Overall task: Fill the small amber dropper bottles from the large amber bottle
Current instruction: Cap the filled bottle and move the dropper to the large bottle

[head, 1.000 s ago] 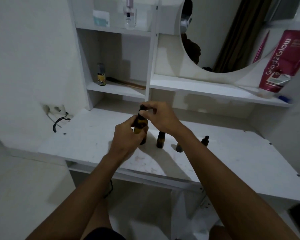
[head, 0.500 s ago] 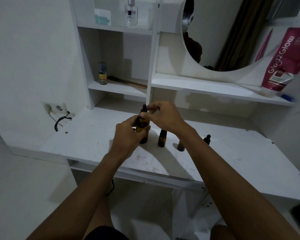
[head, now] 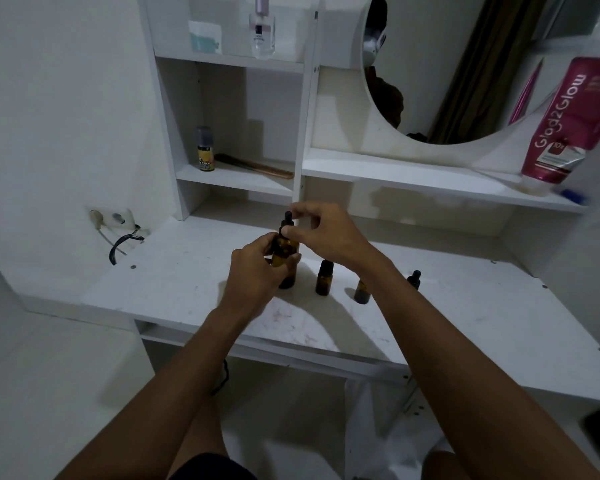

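Note:
My left hand grips the body of the large amber bottle, which stands upright with its base close to the white desk. My right hand pinches the bottle's black dropper cap between thumb and fingers. To the right, a small amber dropper bottle with a black cap stands on the desk. A second small bottle is partly hidden by my right forearm. Beyond the forearm the black top of a third dropper bottle shows.
White shelves rise behind the desk, holding a small yellow-labelled bottle, a brown comb, a clear perfume bottle and a pink tube. A round mirror hangs above. A wall socket with a black cable is at the left.
Both hands stay on the bottle. My right fingers have shifted on the dropper cap, so more of its black top shows. The view has moved slightly.

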